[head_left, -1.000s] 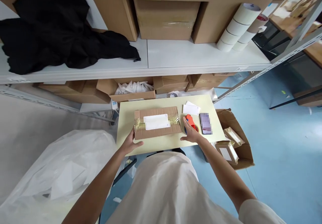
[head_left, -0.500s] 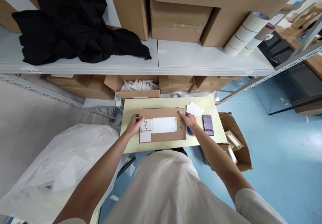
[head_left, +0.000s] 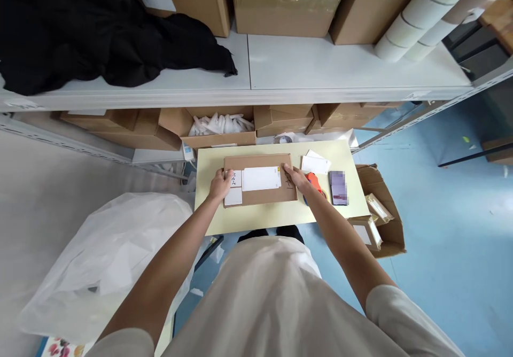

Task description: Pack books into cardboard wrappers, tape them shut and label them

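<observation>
A flat brown cardboard box (head_left: 260, 196) with white labels and handwritten marks is over the pale yellow table (head_left: 256, 219). At its left edge my left hand (head_left: 220, 184) grips it, thumb on top near the smaller labels. My right hand (head_left: 295, 176) closes on the opposite edge, thumb on the top face; the fingers beneath are hidden. Partly behind my right forearm lies a red and blue tape dispenser (head_left: 315, 181). White cards (head_left: 316, 163) and a phone (head_left: 339, 188) rest farther right on the table.
Beyond the table stands a shelf (head_left: 320, 71) with a black cloth (head_left: 100, 36), boxes and label rolls (head_left: 417, 17). An open carton (head_left: 385, 180) holding small parcels sits on the floor at right. A large translucent plastic bag (head_left: 120, 250) bulges at left.
The view has shifted, bringing the shelf closer. Both hands keep hold of the cardboard box, now farther from the table's near edge. More of the tape dispenser shows.
</observation>
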The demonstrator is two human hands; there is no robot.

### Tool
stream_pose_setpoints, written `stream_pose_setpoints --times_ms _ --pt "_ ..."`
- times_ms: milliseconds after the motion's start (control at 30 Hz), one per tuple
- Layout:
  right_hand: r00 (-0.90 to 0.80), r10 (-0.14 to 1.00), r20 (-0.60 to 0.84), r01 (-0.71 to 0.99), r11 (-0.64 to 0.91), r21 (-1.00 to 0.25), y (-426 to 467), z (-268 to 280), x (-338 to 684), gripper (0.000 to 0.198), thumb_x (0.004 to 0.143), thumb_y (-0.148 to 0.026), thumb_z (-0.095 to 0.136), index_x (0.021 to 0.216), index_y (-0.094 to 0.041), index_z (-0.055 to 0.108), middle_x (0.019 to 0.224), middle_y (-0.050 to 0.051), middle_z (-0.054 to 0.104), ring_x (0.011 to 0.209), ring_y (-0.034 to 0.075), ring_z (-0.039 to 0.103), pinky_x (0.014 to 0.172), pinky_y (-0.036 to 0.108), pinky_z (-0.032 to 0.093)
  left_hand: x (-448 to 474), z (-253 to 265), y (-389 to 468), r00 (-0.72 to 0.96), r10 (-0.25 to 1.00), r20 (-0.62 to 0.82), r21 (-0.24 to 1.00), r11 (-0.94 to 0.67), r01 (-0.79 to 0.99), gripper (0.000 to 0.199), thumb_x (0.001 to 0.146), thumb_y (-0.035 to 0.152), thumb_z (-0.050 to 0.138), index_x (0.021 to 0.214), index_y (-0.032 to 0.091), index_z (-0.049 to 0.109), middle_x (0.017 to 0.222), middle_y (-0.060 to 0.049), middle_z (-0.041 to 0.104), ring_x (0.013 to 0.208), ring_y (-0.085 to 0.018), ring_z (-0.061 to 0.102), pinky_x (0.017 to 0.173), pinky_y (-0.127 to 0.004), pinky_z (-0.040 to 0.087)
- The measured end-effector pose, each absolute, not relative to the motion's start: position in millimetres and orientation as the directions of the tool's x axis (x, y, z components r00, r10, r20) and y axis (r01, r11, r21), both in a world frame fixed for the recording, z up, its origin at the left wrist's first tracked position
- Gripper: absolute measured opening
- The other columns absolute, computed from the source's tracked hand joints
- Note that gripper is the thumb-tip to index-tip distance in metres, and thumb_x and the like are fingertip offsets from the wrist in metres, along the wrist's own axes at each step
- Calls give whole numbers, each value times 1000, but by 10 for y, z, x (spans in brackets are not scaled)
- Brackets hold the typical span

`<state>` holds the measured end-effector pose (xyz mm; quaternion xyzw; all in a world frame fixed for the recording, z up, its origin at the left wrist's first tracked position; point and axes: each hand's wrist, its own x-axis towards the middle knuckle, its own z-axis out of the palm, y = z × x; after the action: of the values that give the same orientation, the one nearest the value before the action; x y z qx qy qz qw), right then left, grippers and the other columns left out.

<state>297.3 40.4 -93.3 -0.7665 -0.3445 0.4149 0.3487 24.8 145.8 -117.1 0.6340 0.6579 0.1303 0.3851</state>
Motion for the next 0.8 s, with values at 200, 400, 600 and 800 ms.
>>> stream_pose_setpoints --times_ms 200,400,600,800 --pt "609 770 -191 466 -542 -699 -401 -1134 3147 53 84 -52 47 118 -13 58 113 16 62 102 26 59 90 41 45 478 -843 1429 393 919 -13 451 -346 823 62 81 46 53 134 14 43 149 -20 32 136 -36 30 108 -51 26" --pt "558 769 -312 671 -639 -376 -910 -1375 3170 47 84 -42 53 117 -8 53 109 22 60 104 33 56 86 44 45 1247 -737 1441 758 652 -14 431 -680 593 87 65 58 69 136 16 43 150 -21 31 139 -38 22 112 -54 8" --pt "535 635 -557 635 -738 -230 -578 -1544 3287 33 88 -35 52 109 -9 54 92 20 65 90 30 63 75 37 46 1658 -786 1364 683 712 -162 356 -604 713 91 68 62 65 143 21 35 145 -21 37 129 -42 36 107 -54 16" --pt "418 702 -576 647 -676 -354 -593 -1600 3404 27 92 -30 39 107 -10 51 90 20 65 82 30 64 68 37 45 1587 -786 1332 595 767 -239 222 -553 803 94 66 61 67 144 20 33 142 -20 42 126 -41 38 106 -54 19"
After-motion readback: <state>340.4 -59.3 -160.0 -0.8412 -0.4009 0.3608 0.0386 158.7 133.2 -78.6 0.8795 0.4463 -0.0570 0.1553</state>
